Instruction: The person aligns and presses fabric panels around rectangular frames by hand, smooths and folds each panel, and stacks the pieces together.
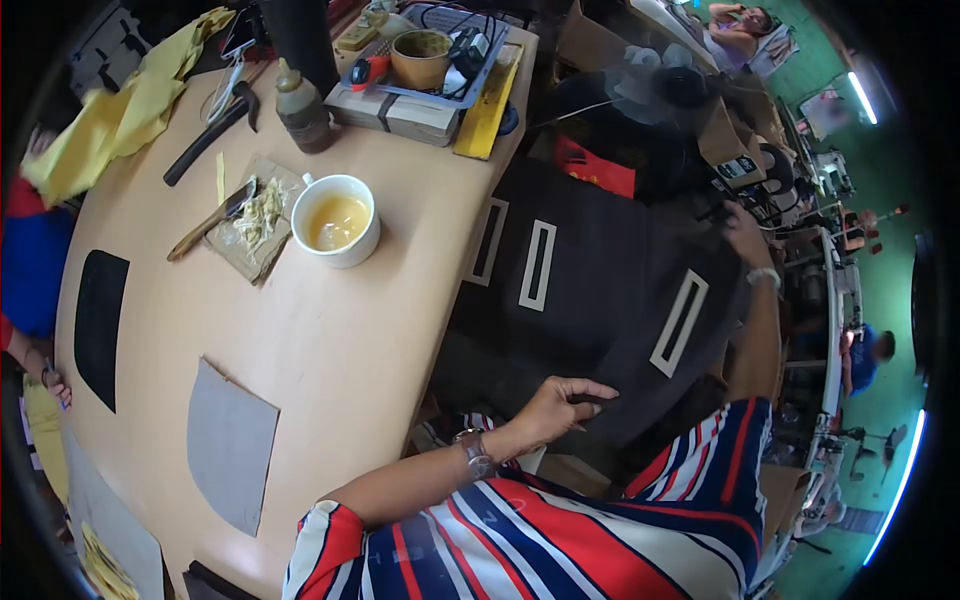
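Observation:
My left hand (555, 410) hovers at the near edge of a dark sheet (610, 260), index finger stretched out and thumb apart, with nothing visible in it. On that sheet lie three pale rectangular frames: a left one (489, 242), a middle one (538, 265) and a right one (680, 323). At the sheet's far right side, my right hand (745, 237) is curled beside a small dark piece; what its fingers hold cannot be made out. A red packet (595, 168) rests by the sheet's far edge.
The wooden table (330, 400) bears a cup of yellowish liquid (337, 220), a brush (212, 220) on a glue-smeared board, a bottle (300, 108), a hammer (212, 135), a dark cut piece (101, 325) and a grey one (232, 445). Another person's hand (57, 388) is at the left.

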The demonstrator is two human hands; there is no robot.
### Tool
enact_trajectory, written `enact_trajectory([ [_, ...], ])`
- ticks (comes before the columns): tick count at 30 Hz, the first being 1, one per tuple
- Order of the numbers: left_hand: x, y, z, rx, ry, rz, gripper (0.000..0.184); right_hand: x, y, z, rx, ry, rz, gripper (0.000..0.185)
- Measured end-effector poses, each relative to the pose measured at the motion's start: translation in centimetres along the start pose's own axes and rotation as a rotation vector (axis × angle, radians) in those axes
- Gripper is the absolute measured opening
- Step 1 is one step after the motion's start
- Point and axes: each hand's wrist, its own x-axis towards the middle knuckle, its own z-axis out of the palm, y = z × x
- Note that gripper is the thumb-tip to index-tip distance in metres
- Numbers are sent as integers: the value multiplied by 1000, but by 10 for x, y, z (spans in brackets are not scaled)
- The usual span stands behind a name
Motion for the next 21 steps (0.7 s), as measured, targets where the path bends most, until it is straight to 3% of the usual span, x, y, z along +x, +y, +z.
enact_trajectory([
  [5, 31, -22, -14, 208, 190, -114, 27, 57, -69, 88, -185, 15, -30, 54],
  [10, 57, -50, -51, 278, 315, -215, 26, 75, -89, 181, -273, 60, 13, 52],
  [13, 63, -66, -56, 251, 352, -170, 28, 71, -99, 199, -287, 56, 66, 52],
  [19, 59, -61, -62, 236, 385, -314, 34, 70, -98, 216, -238, 91, 104, 55],
  [21, 63, -75, -65, 280, 397, -254, 40, 67, -100, 219, -214, 115, 95, 60],
])
